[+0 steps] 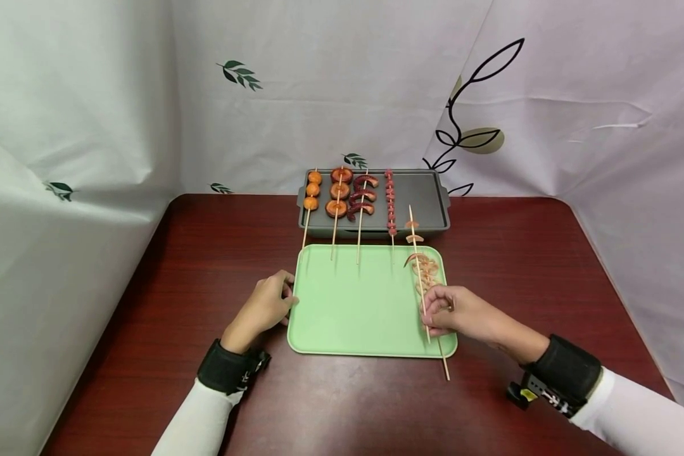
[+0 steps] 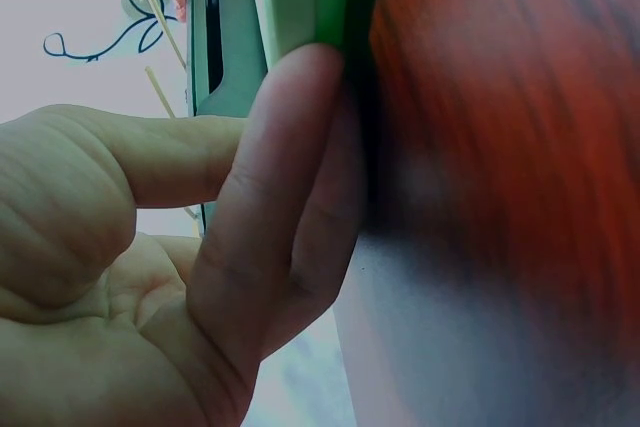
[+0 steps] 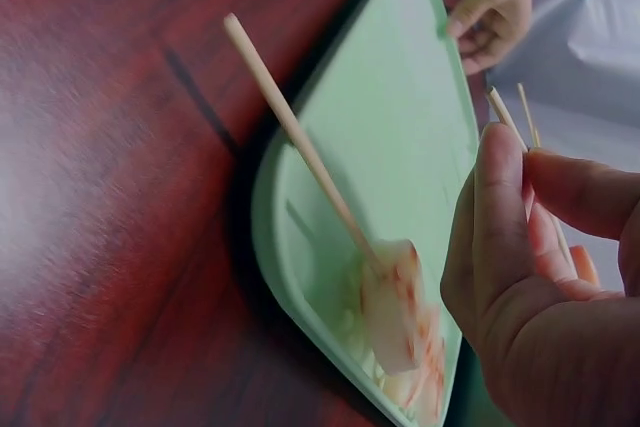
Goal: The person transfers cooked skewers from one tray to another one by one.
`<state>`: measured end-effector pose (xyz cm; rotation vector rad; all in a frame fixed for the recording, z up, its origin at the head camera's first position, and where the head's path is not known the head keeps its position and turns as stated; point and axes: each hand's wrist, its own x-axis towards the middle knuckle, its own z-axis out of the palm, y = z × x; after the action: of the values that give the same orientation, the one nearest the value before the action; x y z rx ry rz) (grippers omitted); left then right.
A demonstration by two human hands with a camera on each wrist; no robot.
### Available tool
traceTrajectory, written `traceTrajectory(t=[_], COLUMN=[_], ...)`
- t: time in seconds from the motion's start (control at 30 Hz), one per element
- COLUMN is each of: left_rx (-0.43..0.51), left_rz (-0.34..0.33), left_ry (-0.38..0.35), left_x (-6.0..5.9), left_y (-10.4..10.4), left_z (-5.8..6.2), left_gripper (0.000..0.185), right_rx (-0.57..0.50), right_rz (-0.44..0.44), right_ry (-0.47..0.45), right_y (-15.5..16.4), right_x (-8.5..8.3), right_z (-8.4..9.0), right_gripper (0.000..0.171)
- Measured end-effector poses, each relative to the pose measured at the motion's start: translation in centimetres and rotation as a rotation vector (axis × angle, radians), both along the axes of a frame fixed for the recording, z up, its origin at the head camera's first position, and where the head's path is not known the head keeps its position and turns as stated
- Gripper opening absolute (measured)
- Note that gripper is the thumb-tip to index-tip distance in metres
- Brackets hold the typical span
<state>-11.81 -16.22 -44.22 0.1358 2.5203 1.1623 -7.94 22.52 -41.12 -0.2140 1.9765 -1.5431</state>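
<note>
In the head view, the right hand [image 1: 456,309] pinches a skewer [image 1: 414,239] by its stick, the pale orange pieces ahead of the fingers; a second skewer [image 1: 427,267] lies beneath it on the green tray [image 1: 348,304], and beyond both hands a grill pan [image 1: 422,196] bears four others. In the left wrist view, the left hand [image 2: 265,187] grips the tray's edge. In the right wrist view, the second skewer's bare stick [image 3: 300,137] juts over the rim beside the right hand

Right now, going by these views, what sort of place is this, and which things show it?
Probably a staged tabletop set for pretend grilling: a leaf-printed backdrop, a wood-grain table, and a grey grill pan bearing four loaded skewers.
</note>
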Motion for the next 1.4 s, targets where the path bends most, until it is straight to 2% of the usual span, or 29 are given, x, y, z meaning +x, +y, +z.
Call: traceTrajectory(t=[0.5, 0.8, 1.13, 1.4], left_rx=[-0.009, -0.010, -0.006, -0.018], left_rz=[-0.001, 0.000, 0.002, 0.004], left_ry=[0.003, -0.006, -0.016, -0.014], left_x=[0.1, 0.0, -0.1, 0.1], left_y=[0.0, 0.0, 0.1, 0.1], left_z=[0.1, 0.0, 0.0, 0.1], left_gripper=[0.042, 0.041, 0.041, 0.041], right_rx=[-0.003, 0.013, 0.041, 0.040], right_rz=[0.049, 0.085, 0.048, 0.038], right_ry=[-0.028, -0.063, -0.145, -0.170], right_y=[0.1, 0.2, -0.4, -0.9], right_x=[1.8, 2.3, 2.9, 3.2], right_z=[-0.2, -0.4, -0.5, -0.8], right_gripper=[0.011, 0.015, 0.013, 0.015])
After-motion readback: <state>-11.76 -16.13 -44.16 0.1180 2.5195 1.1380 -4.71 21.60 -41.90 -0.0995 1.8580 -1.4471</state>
